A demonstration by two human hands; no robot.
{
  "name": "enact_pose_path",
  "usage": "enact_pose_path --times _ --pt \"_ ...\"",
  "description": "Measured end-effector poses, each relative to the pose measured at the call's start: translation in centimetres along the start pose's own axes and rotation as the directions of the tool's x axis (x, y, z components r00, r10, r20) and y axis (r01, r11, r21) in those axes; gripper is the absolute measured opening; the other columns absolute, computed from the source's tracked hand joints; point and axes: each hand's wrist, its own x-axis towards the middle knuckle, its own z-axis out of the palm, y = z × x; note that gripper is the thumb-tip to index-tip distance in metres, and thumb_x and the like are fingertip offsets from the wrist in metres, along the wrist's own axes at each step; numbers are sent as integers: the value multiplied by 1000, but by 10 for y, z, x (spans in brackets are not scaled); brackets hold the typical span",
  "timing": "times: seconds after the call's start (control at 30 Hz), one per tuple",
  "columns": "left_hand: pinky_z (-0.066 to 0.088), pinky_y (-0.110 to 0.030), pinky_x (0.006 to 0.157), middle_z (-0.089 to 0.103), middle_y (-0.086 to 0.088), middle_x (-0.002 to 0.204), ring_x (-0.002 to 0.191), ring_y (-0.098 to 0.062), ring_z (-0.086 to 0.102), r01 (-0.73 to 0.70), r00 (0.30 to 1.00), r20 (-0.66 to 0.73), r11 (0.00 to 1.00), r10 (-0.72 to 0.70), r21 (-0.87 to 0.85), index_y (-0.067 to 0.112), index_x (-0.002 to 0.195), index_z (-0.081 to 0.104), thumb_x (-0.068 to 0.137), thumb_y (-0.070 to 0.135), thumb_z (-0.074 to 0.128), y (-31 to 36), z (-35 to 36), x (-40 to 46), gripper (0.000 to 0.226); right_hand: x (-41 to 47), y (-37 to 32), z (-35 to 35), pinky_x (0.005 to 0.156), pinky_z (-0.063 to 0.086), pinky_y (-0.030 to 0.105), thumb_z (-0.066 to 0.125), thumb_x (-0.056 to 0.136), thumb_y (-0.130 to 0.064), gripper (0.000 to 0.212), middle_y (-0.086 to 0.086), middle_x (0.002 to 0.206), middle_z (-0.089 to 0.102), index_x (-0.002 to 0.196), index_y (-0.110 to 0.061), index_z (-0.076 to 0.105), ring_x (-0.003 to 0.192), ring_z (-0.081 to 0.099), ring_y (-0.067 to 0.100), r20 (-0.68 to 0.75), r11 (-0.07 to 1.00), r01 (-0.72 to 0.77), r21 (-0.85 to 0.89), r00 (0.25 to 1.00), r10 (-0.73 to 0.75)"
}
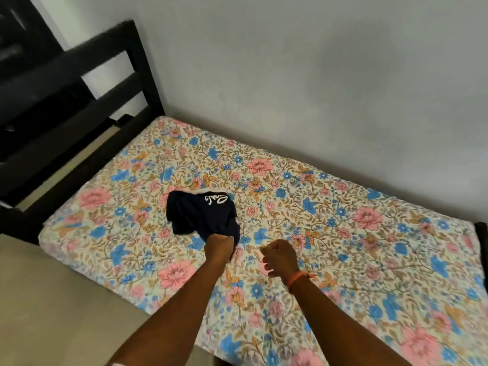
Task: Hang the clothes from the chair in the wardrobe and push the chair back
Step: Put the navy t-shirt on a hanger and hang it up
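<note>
The left hand [219, 246] is gripping the near edge of a dark navy garment [202, 215], its fingers curled tightly round a bunch of the cloth. The garment is lying crumpled on the bed [356, 260], roughly in the middle of the flowered sheet [290, 207], with white lettering showing on its far side. The right hand [280, 256] is hovering just beside the left one, to its right, above the sheet and apart from the garment; its fingers are curling loosely inward and are holding nothing. An orange band [297, 277] is sitting round the right wrist. Both forearms are reaching in from the bottom of the view toward the middle of the bed. The sheet, printed with pink and blue flowers and tan leaves, is covering the whole mattress. A black headboard [87, 83] with horizontal slats is standing at the left end of the bed, and a black post [482, 233] is showing at the right edge. A pale grey wall [317, 75] is running along the far side of the bed, touching it. A beige floor [52, 299] is lying at the lower left, beside the bed.
</note>
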Motion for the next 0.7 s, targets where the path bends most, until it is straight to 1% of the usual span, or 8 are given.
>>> enact_pose_path --times 0.1,0.17,0.27,0.4,0.47,0.57,0.63,0.7 --pt "31 -34 58 41 -14 70 62 -23 41 33 999 -21 999 -33 14 10 68 42 91 21 61 1 9 88 31 89 -6 55 63 51 32 67 89 -21 22 16 82 64 76 -9 54 71 60 27 1 991 -20 -135 1000 20" --pt "37 -37 62 47 -16 81 71 -27 51 72 997 -15 997 -72 -22 7 85 51 89 25 65 -8 19 143 23 147 -5 93 57 36 25 64 91 -26 28 9 74 53 74 -10 49 65 49 20 20 973 11 -230 1000 -6" --pt "48 -43 93 49 -19 133 120 -39 52 144 987 -63 988 -147 -53 0 141 30 83 29 75 -34 38 209 78 204 0 137 52 27 27 61 92 -26 30 -2 67 39 73 -13 41 59 37 13 22 961 9 -275 1000 -3" --pt "41 -41 106 34 -19 151 134 -36 42 170 984 -41 980 -175 -102 6 152 15 80 24 80 -55 66 271 99 257 29 186 64 31 28 56 91 -19 15 -1 75 50 78 -11 53 66 45 14 -4 962 82 -259 996 -86" --pt "43 -34 99 40 -15 149 133 -32 46 83 996 46 994 -80 -74 9 152 19 90 12 67 -65 75 285 79 270 39 195 72 33 25 56 92 -18 11 2 92 55 96 -9 59 83 52 18 -43 965 103 -241 992 -116" --pt "44 -37 107 50 -12 142 129 -29 52 -103 952 299 989 67 109 10 147 36 88 26 57 -90 80 285 65 283 46 195 94 44 37 63 90 -31 44 8 124 49 126 -10 50 111 50 27 -149 957 92 -275 979 -137" --pt "51 -40 97 55 -13 137 122 -29 56 -160 857 514 942 -16 296 15 144 42 77 20 63 -109 76 273 70 289 46 187 102 43 47 69 87 -38 72 16 140 38 143 -11 34 122 47 36 -187 956 64 -285 975 -121" --pt "52 -23 77 56 -16 131 109 -26 59 -261 714 687 860 -134 439 15 143 41 78 1 60 -122 64 249 68 293 49 174 104 41 45 75 85 -31 95 23 152 23 154 -16 13 128 45 40 -148 978 -32 -206 989 2"
